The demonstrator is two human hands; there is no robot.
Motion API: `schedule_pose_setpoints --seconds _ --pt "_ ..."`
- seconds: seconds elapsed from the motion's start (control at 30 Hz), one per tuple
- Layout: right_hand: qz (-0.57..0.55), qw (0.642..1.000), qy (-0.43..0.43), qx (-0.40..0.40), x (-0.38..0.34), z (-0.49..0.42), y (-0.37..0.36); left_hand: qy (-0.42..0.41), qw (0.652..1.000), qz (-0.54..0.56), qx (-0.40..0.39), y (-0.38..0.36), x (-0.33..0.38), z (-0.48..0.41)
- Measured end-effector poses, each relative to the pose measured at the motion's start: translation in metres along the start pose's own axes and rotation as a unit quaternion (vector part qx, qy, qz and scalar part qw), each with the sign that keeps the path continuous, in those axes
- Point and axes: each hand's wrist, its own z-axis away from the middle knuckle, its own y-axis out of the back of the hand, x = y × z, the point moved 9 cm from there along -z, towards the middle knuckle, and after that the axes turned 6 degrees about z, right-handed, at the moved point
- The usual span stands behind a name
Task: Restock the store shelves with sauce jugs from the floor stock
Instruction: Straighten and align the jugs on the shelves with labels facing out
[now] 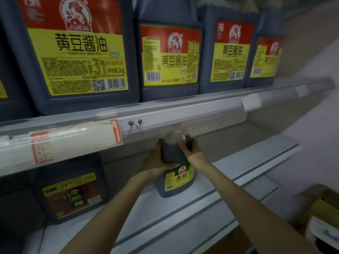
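A dark sauce jug point(175, 177) with a green and yellow label stands on the lower white shelf point(238, 162), its top just under the upper shelf's edge. My left hand point(156, 160) grips its left shoulder. My right hand point(190, 151) grips its right side at the handle. The jug's cap is partly hidden behind the shelf rail.
Several large dark jugs with red and yellow labels point(73, 52) fill the upper shelf point(183, 110). A dark jug with a brown label point(73, 191) stands on the lower shelf at left. A cardboard box point(322, 217) sits on the floor at lower right.
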Motion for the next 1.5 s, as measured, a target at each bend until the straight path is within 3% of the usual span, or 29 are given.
schedule_pose_setpoints --seconds 0.23,0.4,0.87,1.13,1.5 --pt "-0.013 0.998 0.012 0.052 0.012 0.004 0.066 -0.017 0.994 0.018 -0.108 -0.067 0.035 -0.021" --pt "0.056 0.992 0.025 0.113 0.015 -0.003 0.106 -0.033 0.992 0.004 -0.125 -0.105 0.055 -0.036" --pt "0.230 0.971 -0.022 0.070 0.022 -0.028 0.162 -0.058 0.992 0.026 -0.109 -0.151 0.076 -0.070" --pt "0.247 0.966 -0.051 0.061 0.045 -0.043 0.182 -0.047 0.991 0.019 -0.121 -0.175 0.079 -0.086" --pt "0.311 0.940 -0.090 0.108 0.044 -0.026 0.184 -0.072 0.972 -0.007 -0.222 -0.178 0.090 -0.066"
